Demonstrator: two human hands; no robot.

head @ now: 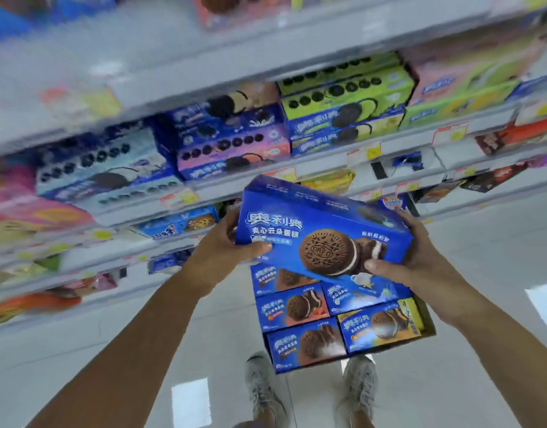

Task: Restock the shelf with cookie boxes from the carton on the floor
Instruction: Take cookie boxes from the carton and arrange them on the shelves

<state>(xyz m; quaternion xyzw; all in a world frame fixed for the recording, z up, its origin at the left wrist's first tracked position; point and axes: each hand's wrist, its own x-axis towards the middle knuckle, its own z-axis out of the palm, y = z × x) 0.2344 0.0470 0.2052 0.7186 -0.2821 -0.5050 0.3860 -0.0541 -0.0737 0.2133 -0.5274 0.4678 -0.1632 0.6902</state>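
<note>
I hold a large blue cookie box (321, 230) with a chocolate sandwich cookie printed on it, tilted, in front of the shelves. My left hand (232, 242) grips its left end, thumb across the front face. My right hand (411, 251) grips its right end, thumb on the front near the printed cookie. Below the box, the carton (426, 322) on the floor holds several more blue cookie boxes (297, 307) lying face up. The shelf (328, 163) behind carries rows of blue, pink and green cookie boxes.
Price tags (363, 152) line the shelf edges. Lower shelves (117, 217) at the left hold mixed snack packs. My two grey shoes (263, 387) stand on the pale tiled floor just behind the carton. Open floor stretches to the right.
</note>
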